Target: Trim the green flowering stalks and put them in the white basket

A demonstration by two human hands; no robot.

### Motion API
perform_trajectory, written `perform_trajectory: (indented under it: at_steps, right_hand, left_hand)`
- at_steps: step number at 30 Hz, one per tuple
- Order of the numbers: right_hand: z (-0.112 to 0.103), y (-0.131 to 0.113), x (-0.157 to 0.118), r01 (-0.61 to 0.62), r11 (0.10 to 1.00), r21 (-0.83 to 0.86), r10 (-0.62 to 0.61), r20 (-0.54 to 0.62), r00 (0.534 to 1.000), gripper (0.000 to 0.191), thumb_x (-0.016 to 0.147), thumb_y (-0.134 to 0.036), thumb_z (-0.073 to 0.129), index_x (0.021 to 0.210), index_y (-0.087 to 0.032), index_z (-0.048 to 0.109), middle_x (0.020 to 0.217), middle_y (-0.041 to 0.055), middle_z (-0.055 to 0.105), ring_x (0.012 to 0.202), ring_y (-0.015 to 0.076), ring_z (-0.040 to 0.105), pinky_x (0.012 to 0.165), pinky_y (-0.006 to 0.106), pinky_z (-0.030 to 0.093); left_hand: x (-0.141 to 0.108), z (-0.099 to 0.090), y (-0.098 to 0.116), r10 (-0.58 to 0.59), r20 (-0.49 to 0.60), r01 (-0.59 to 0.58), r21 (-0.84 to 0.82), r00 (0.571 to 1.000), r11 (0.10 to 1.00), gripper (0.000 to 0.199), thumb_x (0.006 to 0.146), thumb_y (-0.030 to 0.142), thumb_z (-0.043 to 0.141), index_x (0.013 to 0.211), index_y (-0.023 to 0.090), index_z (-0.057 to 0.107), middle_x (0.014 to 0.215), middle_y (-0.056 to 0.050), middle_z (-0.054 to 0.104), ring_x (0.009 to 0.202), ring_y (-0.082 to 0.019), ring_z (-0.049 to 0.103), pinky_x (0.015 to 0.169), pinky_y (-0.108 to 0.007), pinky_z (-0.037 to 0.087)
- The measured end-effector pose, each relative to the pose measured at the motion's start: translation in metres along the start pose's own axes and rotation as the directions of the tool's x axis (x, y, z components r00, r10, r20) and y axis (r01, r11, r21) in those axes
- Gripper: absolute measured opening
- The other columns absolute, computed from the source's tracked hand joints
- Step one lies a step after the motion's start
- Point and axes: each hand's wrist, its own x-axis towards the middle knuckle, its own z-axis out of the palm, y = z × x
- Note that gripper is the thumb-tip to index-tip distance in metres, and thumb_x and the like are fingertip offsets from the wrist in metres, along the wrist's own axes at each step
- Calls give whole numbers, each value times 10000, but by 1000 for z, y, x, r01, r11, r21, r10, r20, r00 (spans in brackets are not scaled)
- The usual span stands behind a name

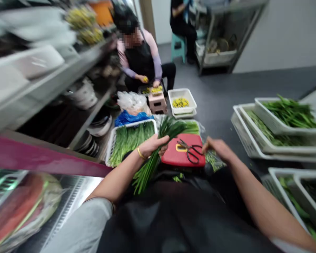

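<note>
We hold a bunch of chives (pixel 154 163) in our left hand (pixel 153 144), just left of the red plastic stand (pixel 171 154); the fingers are wrapped around its middle. The dark leaf tips fan out over the stand's far left corner, while the paler stalk ends slant down toward us on its near left side. Our right hand (pixel 219 148) is by the stand's right edge, fingers curled in narrow; blur leaves us unable to tell whether they pinch anything.

Scissors (pixel 186 146) lie on top of the stand, loops toward our right hand. Left of the stand, a white basket (pixel 109 151) holds more long greens (pixel 131 137); loose green pieces (pixel 215 161) lie to its right. Beyond it, a co-worker (pixel 140 52) handles yellow flowers (pixel 156 90).

To handle this bunch well, we would judge a snug but gentle grip best, firm enough that stalks don't slide apart, light enough not to bruise them. Stalks lying parallel, with their ends level, would be easiest to manage.
</note>
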Motion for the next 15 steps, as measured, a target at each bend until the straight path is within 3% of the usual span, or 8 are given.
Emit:
perform_trajectory:
  at_steps: [1,3,5,7,9,11,13,15]
  right_hand:
    - [1,2,-3,-11,997,-72,16,76,997,420,548,-595,762,582,-202,616,533,51,610,615,246,630,726,431,526]
    - [16,3,2,9,965,-261,32,151,988,548,580,-696,688,799,-195,711,851,135,719,897,333,666,907,505,474]
    - [45,-9,16,147,964,-221,-100,213,972,761,641,-775,575,1121,-190,657,1214,165,639,1184,350,556,1055,524,362]
    - [81,-33,29,264,964,-14,-247,306,919,882,653,-786,566,1310,-200,516,1370,159,528,1308,330,450,1107,512,302]
    - [116,-55,36,234,949,209,-304,421,854,931,615,-770,631,1339,-211,456,1335,163,554,1286,330,475,1068,503,358]
    - [144,-65,38,69,934,351,-254,514,819,918,584,-757,669,1296,-220,452,1202,154,631,1141,328,593,944,482,467]
    - [165,-59,37,-117,910,397,-136,555,821,829,575,-679,737,1211,-225,461,1034,111,680,911,283,682,792,428,529]
    - [179,-43,34,-249,886,390,0,538,843,687,588,-521,803,1107,-216,472,844,42,681,695,206,673,661,348,531]
  left_hand:
    - [0,-10,18,86,4,-86,-80,996,993,542,695,605,700,983,154,609,462,97,396,331,-49,331,367,-186,294]
    - [0,-25,55,246,10,-240,-192,969,952,573,709,591,698,1103,188,599,474,108,372,323,-39,286,367,-179,286]
    - [4,-29,83,385,-24,-377,-268,923,887,547,741,576,679,1137,208,596,484,108,357,324,-34,267,368,-171,276]
    - [13,-26,97,486,-80,-483,-330,870,811,517,749,553,685,1123,206,600,490,108,352,335,-29,275,376,-164,281]
    - [28,-21,96,540,-175,-564,-359,824,744,508,705,521,738,1068,193,600,491,109,367,348,-27,304,388,-163,307]
    - [45,-20,87,536,-336,-630,-328,774,704,492,635,464,800,972,178,583,478,113,385,352,-33,339,390,-168,331]
    - [60,-26,73,467,-525,-652,-247,712,717,462,582,388,832,868,168,545,458,115,400,345,-43,368,378,-176,341]
    - [72,-38,60,356,-665,-607,-185,656,773,435,566,330,832,810,166,512,440,114,415,334,-51,389,368,-182,345]
